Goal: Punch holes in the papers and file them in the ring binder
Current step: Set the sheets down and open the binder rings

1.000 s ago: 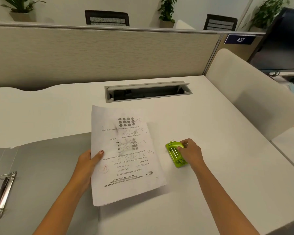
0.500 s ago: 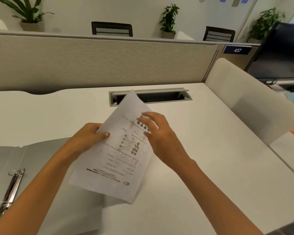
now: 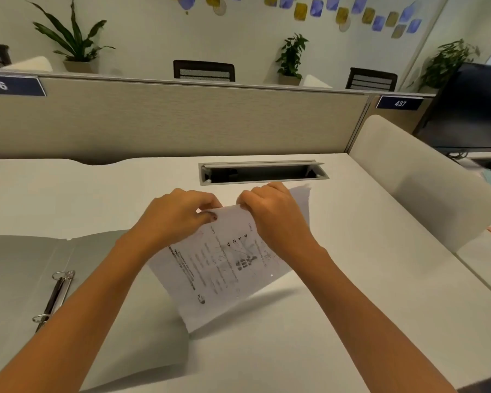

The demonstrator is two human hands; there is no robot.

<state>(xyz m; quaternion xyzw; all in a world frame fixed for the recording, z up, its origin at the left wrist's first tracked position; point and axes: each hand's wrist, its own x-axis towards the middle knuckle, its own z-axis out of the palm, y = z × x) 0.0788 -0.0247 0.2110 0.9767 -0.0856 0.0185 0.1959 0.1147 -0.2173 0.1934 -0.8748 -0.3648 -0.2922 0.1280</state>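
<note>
I've got both hands up: left hand and right hand each in a closed grip on the paper, lifted off the tabletop. Binder lies open left. Punching comes next, I reckon; punch unseen.

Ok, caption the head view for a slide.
Both hands lift a printed worksheet beside an open ring binder.

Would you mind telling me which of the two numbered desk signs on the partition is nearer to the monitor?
The sign reading 437, at the right end of the partition, sits right beside the dark monitor. The 436 sign is at the far left edge.
</note>
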